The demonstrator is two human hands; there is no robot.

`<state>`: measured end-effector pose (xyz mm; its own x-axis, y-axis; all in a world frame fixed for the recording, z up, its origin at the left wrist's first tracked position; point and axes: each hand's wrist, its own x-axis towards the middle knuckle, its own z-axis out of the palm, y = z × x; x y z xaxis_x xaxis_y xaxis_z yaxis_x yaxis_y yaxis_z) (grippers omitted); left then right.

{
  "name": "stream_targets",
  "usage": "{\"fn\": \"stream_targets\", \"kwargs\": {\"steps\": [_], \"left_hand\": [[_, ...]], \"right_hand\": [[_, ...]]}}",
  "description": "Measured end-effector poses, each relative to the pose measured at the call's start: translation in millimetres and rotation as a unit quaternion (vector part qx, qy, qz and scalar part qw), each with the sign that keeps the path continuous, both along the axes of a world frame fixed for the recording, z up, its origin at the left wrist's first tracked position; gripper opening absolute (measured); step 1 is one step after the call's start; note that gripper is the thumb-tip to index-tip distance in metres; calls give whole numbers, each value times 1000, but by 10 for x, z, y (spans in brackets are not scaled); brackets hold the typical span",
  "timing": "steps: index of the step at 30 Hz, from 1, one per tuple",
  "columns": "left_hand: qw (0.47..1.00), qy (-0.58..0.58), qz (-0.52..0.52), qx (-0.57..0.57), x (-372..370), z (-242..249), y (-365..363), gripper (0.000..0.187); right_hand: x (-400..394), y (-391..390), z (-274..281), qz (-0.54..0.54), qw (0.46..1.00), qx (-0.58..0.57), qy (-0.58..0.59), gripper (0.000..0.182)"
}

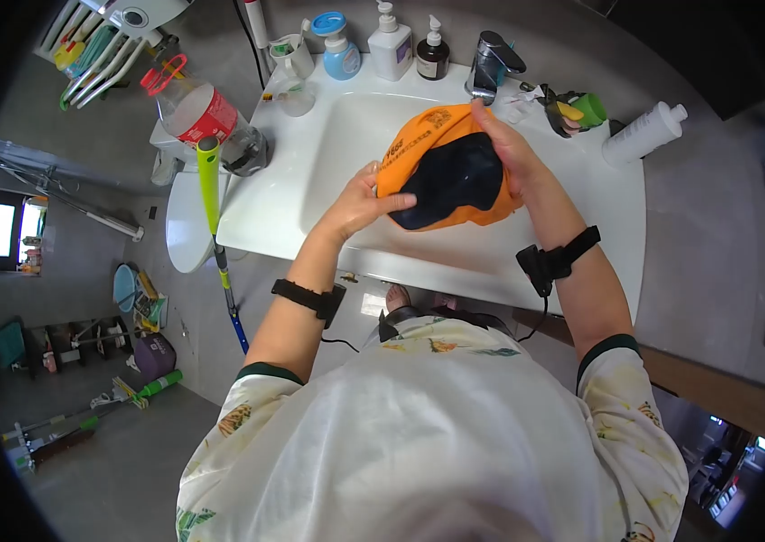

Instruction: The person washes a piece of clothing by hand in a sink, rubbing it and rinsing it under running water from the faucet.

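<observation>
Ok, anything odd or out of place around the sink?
Mainly the crumpled white material beside the tap: loose clutter, unlike the upright pump bottles. The far-right white bottle leans, perhaps only lens distortion. No spill or damage stands out. The held orange item shows no visible tear.

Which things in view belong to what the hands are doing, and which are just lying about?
In the job:
orange-and-black item, held by left hand and right hand
sink, beneath it
faucet, possibly

Apparently lying about:
red-labelled bottle
blue-topped bottle
white pump bottle
dark pump bottle
green-handled pole
</observation>
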<state>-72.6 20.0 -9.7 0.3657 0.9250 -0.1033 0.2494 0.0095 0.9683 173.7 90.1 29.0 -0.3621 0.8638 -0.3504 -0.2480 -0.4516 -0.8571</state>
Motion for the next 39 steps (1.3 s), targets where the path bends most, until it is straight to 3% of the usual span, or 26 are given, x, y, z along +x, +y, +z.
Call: {"fn": "stream_targets", "kwargs": {"steps": [2,3,5,6,7,8,9,11,14,16,18,20,22,24,25,26,27,28,29,30,31,32,33,34,36,39], "left_hand": [[982,-167,58,-70,-2,15,25,41],[969,-219,84,-78,-42,-59,67,41],[950,-269,96,-126,25,-55,48,43],[926,-317,109,-171,62,-52,40,45],[921,-325,119,-179,90,-52,26,47],[921,-324,121,-179,77,-80,31,47],[914,-318,141,-208,65,-134,33,48],[907,-309,158,-239,40,-164,93,49],[956,-187,144,-175,-115,-102,189,53],[992,-61,85,-72,-153,44,257,58],[992,-54,85,-73,-197,184,266,62],[993,92,52,-60,-332,253,308,63],[995,74,9,-69,-334,308,277,59],[984,-123,63,-111,-252,247,214,57],[957,-249,139,-57,-123,-59,208,52],[957,-250,139,-53,54,-69,174,52],[876,-422,179,-152,238,-89,122,52],[752,-574,210,-246,387,-120,90,52],[740,-586,204,-261,500,-202,98,52],[726,-598,197,-276,551,-355,117,53],[726,-649,51,-219,497,-757,141,52],[722,-629,120,-262,681,-568,75,49],[711,-606,189,-302,866,-366,9,45],[759,-501,289,-298,974,-247,-52,42],[781,-488,248,-301,974,-316,-35,37],[756,-523,260,-296,889,-352,98,39]], "right_hand": [[122,40,-48,0,988,-70,136,60],[178,21,-139,-1,988,-70,136,60],[267,-54,-396,-114,993,25,-35,62],[295,-137,-449,-113,993,26,-35,62],[307,-261,-493,43,983,97,-149,64],[309,-379,-564,195,933,162,-256,68],[279,-480,-705,195,934,159,-255,68],[221,-597,-956,52,943,222,-243,61],[312,-475,-725,45,980,111,-160,48],[315,-446,-384,27,980,112,-164,36],[422,-325,-236,26,975,143,-165,32],[533,-252,-92,19,980,140,-138,30],[606,-151,-103,14,984,138,-111,29],[625,-37,-320,-94,986,119,65,27],[578,-7,-467,-125,968,218,-27,36],[404,-127,-335,-134,946,278,-95,43],[168,-288,-309,-133,911,360,-152,52],[-68,-448,-282,-142,864,436,-207,60],[-295,-587,-354,-140,800,528,-249,70],[-553,-839,-262,-118,797,537,-251,57],[-676,-1005,-299,3,704,582,-408,36],[-786,-1045,-362,-66,722,571,-385,34],[-814,-851,-394,-95,790,413,-443,37],[-826,-512,-422,-119,831,243,-485,39],[-665,-124,-404,-161,921,157,-317,44],[-724,-269,-404,-140,847,282,-428,48]]}}
